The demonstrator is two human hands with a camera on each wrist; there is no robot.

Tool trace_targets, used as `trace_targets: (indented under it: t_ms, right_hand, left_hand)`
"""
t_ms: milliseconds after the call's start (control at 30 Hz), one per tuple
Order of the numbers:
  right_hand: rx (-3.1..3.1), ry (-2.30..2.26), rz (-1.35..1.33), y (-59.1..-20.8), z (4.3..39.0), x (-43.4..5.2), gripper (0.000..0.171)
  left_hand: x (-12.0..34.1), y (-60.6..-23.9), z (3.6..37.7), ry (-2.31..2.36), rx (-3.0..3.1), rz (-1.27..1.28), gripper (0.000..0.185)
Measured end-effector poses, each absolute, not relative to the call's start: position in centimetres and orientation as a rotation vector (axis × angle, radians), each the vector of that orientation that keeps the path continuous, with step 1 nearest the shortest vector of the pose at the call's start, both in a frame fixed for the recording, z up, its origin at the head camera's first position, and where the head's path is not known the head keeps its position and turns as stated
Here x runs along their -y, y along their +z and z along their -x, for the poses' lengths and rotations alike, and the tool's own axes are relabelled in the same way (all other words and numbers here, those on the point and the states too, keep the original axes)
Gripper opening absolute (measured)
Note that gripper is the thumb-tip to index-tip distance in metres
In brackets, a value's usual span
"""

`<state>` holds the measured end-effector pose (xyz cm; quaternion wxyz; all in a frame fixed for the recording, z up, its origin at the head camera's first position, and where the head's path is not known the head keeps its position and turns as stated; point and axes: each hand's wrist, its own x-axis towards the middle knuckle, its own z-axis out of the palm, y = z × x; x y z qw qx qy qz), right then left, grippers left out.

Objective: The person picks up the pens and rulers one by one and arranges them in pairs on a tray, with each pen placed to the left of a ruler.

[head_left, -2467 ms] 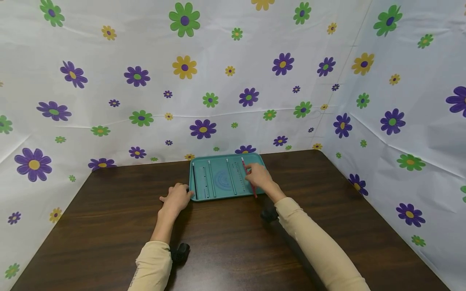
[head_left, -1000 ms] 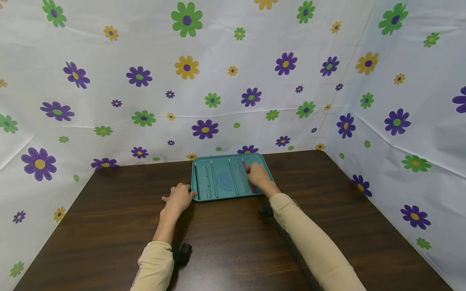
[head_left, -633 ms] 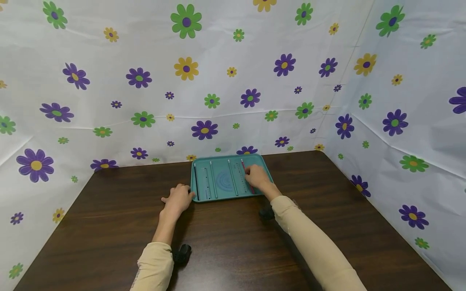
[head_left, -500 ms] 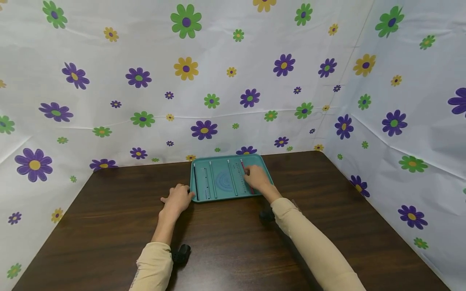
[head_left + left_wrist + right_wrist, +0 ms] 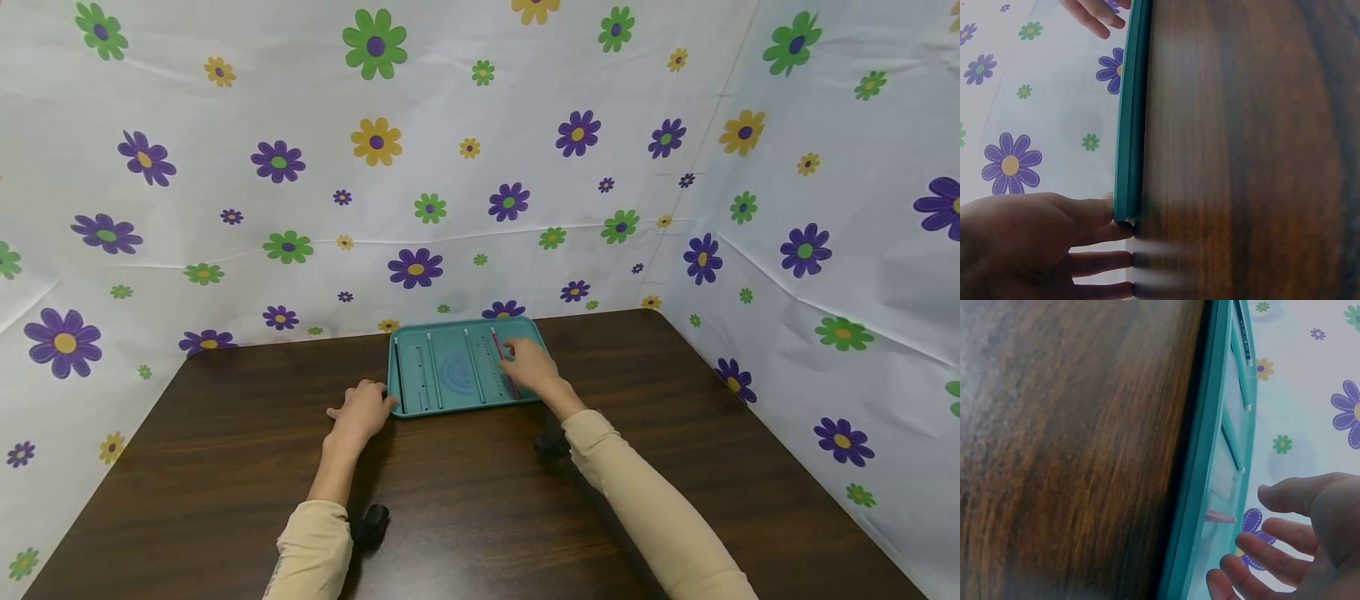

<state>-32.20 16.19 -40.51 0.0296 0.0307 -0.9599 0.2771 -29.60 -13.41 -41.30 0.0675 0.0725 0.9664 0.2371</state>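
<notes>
A teal tray (image 5: 465, 407) sits on the dark wooden table (image 5: 480, 500), toward its far edge. In it lie about 5 slim things side by side: a black pencil (image 5: 398, 377) at the left, pale sticks, a round protractor (faint, so perhaps a printed mark) and a red pencil (image 5: 501, 350) at the right. The right hand (image 5: 529, 367) hovers over the red pencil, fingers loosely spread, gripping nothing. The left hand (image 5: 362, 410) rests flat on the table, fingers straight, touching the tray's near left corner.
</notes>
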Motion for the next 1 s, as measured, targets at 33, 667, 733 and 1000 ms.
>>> trace_targets:
  t_ms: [33, 667, 733, 1000]
  right_hand:
    - [2.962, 0.852, -0.093, -40.4, 32.1, -16.2, 0.048]
    - [3.016, 0.813, -0.144, -40.0, 30.1, -16.5, 0.044]
    - [3.022, 0.814, -0.151, -40.0, 29.9, -16.5, 0.043]
    - [3.041, 0.785, -0.178, -39.3, 28.9, -16.8, 0.045]
  left_hand:
    - [13.4, -41.3, 29.6, 0.717, -2.909, -0.217, 0.050]
    - [13.4, -41.2, 29.5, 0.707, -2.902, -0.203, 0.051]
    - [13.4, -41.3, 29.5, 0.705, -2.904, -0.203, 0.051]
    - [13.4, -41.4, 29.5, 0.705, -2.900, -0.205, 0.050]
